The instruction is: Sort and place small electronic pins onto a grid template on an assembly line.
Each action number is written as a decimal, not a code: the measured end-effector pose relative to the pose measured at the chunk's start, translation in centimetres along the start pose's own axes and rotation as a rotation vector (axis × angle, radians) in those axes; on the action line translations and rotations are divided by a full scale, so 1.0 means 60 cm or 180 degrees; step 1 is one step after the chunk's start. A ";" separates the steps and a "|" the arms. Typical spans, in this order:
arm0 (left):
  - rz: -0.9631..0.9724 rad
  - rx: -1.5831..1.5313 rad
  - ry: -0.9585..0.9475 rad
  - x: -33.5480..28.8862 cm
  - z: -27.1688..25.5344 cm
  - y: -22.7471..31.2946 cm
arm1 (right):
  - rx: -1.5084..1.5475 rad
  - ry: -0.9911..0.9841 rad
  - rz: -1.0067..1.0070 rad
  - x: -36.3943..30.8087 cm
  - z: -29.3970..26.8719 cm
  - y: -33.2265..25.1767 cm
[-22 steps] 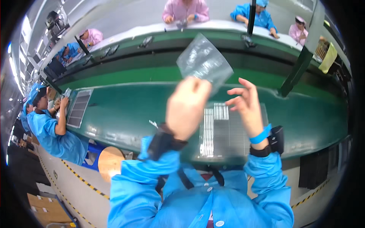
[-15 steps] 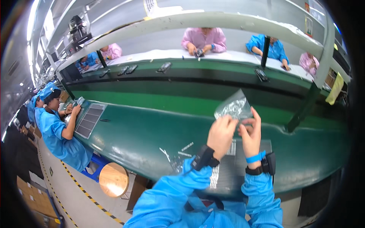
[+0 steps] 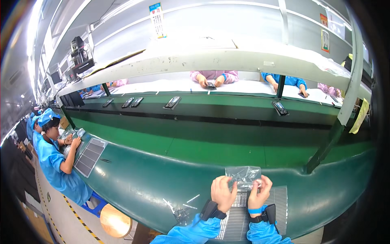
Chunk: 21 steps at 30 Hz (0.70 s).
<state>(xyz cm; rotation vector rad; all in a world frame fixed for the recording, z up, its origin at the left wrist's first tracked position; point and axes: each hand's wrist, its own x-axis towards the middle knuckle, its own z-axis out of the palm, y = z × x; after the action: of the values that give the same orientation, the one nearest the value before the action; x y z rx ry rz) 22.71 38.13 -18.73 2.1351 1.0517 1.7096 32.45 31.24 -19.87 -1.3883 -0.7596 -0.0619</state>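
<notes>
While the left hand (image 3: 222, 192) held the left side of a clear bag (image 3: 243, 173), the right hand (image 3: 260, 193) held its right side. Left hand: fingers curled, thumb and fingertips drawn to a narrow pinch. Right hand: likewise narrow, thumb toward the film, fingers bent; exact contact points too small to tell. Handling, as judged: thin film called for a light, even pinch at both sides, level wrists, and just enough tension to ease creases without stretching. Clear bag: one, creased, over the far end of a striped sheet (image 3: 279, 203). Striped sheet: flat on the green surface (image 3: 150, 175), partly hidden by the right hand. Loose white strips (image 3: 193, 198): several, left of the sheet. Farther left: one co-worker (image 3: 61, 162) in blue, beside a panelled sheet (image 3: 91, 155).
</notes>
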 end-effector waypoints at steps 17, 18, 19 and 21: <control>-0.1143 -0.1389 -0.0462 -0.042 0.021 -0.031 | 0.0274 -0.0406 0.0356 -0.017 0.022 0.045; -0.1141 -0.1378 -0.0431 -0.041 0.024 -0.032 | 0.0290 -0.0432 0.0341 -0.012 0.021 0.048; -0.1267 -0.1553 -0.0508 -0.042 0.024 -0.032 | 0.0495 -0.0398 0.0548 -0.009 0.019 0.047; -0.1381 -0.1722 -0.0603 -0.040 0.022 -0.031 | 0.0831 -0.0337 0.0846 -0.003 0.017 0.039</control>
<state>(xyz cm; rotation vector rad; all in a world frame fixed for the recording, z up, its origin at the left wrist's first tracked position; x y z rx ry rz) 23.03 38.27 -22.05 1.5559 0.8036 1.3570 32.94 32.61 -21.99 -1.2376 -0.6393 0.3109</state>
